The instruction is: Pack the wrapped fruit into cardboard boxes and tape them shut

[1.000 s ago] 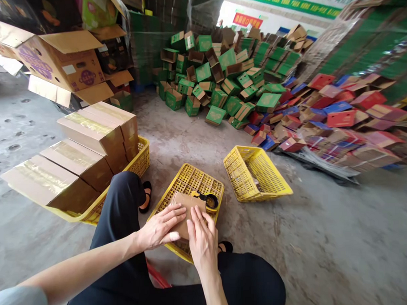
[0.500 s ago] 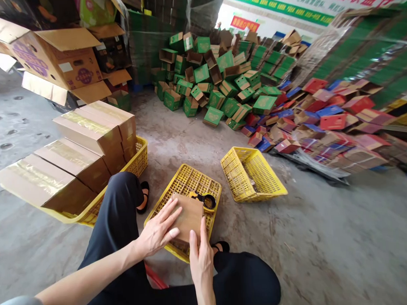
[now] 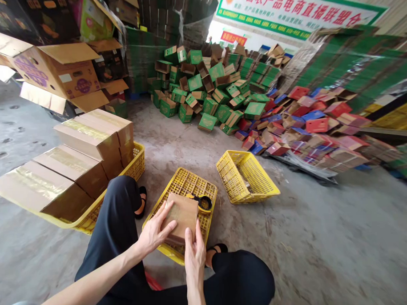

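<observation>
Where the box [image 3: 182, 212] sits: on a yellow crate [image 3: 179, 182], bottom up, likely serving as low bench.
Left hand [image 3: 154, 230]: fingers spread wide over the box's left edge, seemingly steadying it.
Right hand [image 3: 195, 251]: thumb and fingers parted, touching the near right corner; grip firmness cannot be told.
Tape dispenser [image 3: 201, 201]: just beside the box's far corner, presumably for easy reach.
Green boxes [image 3: 207, 122]: heaped well beyond.

Nearby are three yellow crates [image 3: 187, 182], one tape dispenser [image 3: 199, 199].
</observation>
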Tool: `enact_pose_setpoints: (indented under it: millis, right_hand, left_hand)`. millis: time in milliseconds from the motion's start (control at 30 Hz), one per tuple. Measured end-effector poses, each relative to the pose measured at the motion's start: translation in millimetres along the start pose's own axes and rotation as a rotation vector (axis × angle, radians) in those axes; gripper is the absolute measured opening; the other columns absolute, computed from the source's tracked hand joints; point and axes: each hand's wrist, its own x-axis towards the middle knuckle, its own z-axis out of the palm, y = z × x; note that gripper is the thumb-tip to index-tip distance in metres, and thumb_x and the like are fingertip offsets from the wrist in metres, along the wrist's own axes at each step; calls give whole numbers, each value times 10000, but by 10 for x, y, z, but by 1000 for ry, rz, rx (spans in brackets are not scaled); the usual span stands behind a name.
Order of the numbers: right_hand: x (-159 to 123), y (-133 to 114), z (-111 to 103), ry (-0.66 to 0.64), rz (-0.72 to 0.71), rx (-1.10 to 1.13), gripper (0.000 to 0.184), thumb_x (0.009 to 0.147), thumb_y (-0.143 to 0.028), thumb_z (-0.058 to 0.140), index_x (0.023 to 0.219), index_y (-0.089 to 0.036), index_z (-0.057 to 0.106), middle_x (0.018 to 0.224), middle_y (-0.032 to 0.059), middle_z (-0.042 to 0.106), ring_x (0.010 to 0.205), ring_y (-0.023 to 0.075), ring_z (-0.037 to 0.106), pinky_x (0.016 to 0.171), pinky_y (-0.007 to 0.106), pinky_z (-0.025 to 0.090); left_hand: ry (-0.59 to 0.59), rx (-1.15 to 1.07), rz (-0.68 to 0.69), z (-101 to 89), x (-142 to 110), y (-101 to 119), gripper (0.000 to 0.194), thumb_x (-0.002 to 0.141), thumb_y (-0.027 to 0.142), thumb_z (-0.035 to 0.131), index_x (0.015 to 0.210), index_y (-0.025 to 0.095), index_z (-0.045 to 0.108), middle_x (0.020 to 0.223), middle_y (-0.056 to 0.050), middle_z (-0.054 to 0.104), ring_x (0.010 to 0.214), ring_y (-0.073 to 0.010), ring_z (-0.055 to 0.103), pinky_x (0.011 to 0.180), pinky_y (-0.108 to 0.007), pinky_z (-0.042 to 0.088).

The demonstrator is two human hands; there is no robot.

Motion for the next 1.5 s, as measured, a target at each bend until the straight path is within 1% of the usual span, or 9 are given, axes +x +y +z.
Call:
enact_pose_setpoints:
  millis: [233, 400, 600, 767, 867, 933, 1033, 1133, 1500]
  right_hand:
    - [-2, -218, -84, 92, -47, -107, 693, 1057, -574, 473, 1585, -124, 480, 1425, 193, 667, 1291, 349, 679, 983, 433, 613]
    - [-29, -206, 16, 81, -163, -185, 691, 1086, -503, 448, 1660, -140, 321, 1561, 193, 542, 1387, 335, 603, 1047, 446, 590]
    - [-64, -255, 503, -153, -190, -274, 713, 1105, -528, 341, 1678, -115, 242, 1692, 191, 322, 1559, 333, 361, 1182, 513, 468]
    - [-226, -1, 776, -366, -150, -360, 656, 1110, -527, 302, 1638, -144, 367, 1643, 190, 426, 1546, 333, 393, 1204, 583, 398]
    - [-349, 347, 693, -387, -127, -418, 700, 1100, -575, 265, 1621, -129, 407, 1642, 183, 431, 1564, 333, 360, 1258, 600, 287]
    - [-369, 593, 572, -297, -24, -436, 779, 1083, -623, 215, 1620, -89, 400, 1664, 194, 389, 1582, 352, 312, 1274, 605, 232]
    - [-295, 906, 403, -120, 276, -340, 982, 1016, -741, 212, 1601, 31, 377, 1653, 269, 373, 1555, 394, 356, 1247, 547, 319]
    - [-173, 1095, 313, -68, 496, -129, 947, 977, -766, 295, 1565, -50, 491, 1554, 219, 548, 1461, 368, 511, 1190, 488, 418]
    - [-142, 808, 52, -98, 569, 148, 929, 917, -782, 409, 1600, -155, 466, 1658, 103, 431, 1537, 320, 415, 1260, 419, 331]
  left_hand:
    - [-75, -196, -19, 11, 164, 59, 770, 1007, 591, 574, 1655, 249, 337, 1672, -116, 402, 1540, -317, 401, 1263, -557, 347]
    - [-108, -289, -66, 176, 262, -130, 701, 1042, 605, 488, 1628, 231, 396, 1628, -113, 469, 1520, -305, 431, 1250, -562, 346]
    - [-64, -169, -144, -17, 465, -523, 668, 1042, 658, 427, 1470, 180, 615, 1645, -117, 443, 1546, -296, 385, 1294, -478, 282]
    - [-159, -166, -404, -293, 436, -840, 824, 987, 733, 478, 1581, 163, 459, 1654, -145, 410, 1569, -318, 337, 1311, -502, 222]
    - [-216, -113, -649, -309, 394, -959, 876, 973, 743, 480, 1596, 128, 425, 1677, -175, 351, 1588, -339, 285, 1314, -465, 211]
    - [-210, -60, -683, -237, 380, -992, 903, 978, 723, 472, 1614, 90, 376, 1692, -193, 313, 1605, -335, 231, 1321, -435, 179]
    - [-204, 23, -634, -97, 364, -998, 966, 982, 703, 440, 1653, 37, 240, 1717, -223, 235, 1625, -319, 158, 1321, -408, 153]
    - [-206, 54, -608, -34, 336, -990, 991, 969, 713, 441, 1665, 49, 200, 1717, -223, 245, 1625, -322, 166, 1316, -421, 174]
    - [-148, 65, -386, -138, 156, -1042, 962, 944, 677, 532, 1652, 75, 285, 1686, -208, 350, 1586, -367, 297, 1302, -502, 249]
